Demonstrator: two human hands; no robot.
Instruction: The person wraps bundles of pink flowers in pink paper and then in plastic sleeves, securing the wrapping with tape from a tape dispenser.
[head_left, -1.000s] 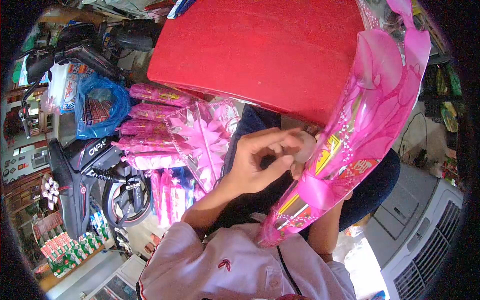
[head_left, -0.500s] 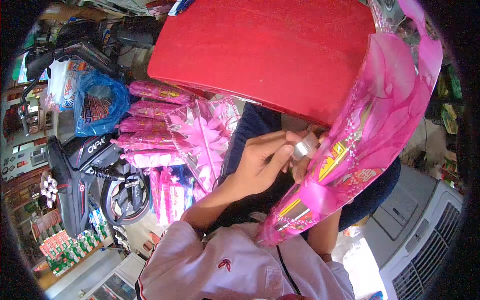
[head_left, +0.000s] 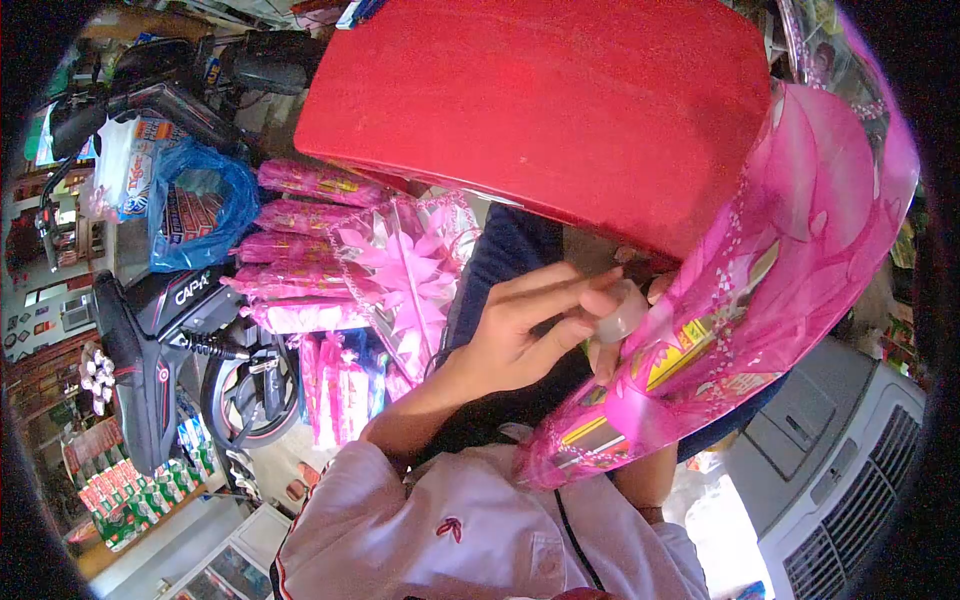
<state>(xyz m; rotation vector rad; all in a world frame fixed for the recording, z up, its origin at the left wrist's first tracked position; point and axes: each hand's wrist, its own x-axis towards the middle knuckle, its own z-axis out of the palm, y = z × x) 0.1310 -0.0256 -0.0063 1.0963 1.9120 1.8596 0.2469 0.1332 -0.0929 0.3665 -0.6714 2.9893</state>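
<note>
A small roll of clear tape (head_left: 622, 312) sits between my two hands over my dark-trousered lap. My left hand (head_left: 525, 325) pinches the roll's near side with thumb and fingertips. My right hand (head_left: 602, 358) is mostly hidden behind a long bundle wrapped in pink cellophane (head_left: 760, 270); only its fingertips show, curled around the roll from above and below. The bundle lies slanted across my right forearm, from my chest up to the top right. Yellow and red packs show through its wrap.
A red tabletop (head_left: 530, 110) fills the upper middle. To the left lie several pink-wrapped bundles (head_left: 305, 240), a pink ribbon bow (head_left: 405, 275) and a blue plastic bag (head_left: 200, 205). A black motorbike (head_left: 160, 340) stands far left, a grey ribbed appliance (head_left: 845, 470) at the lower right.
The pink bundle has swung right and its top has tilted further out. My left fingers have shifted on the tape roll, which now sits slightly lower and further right.
</note>
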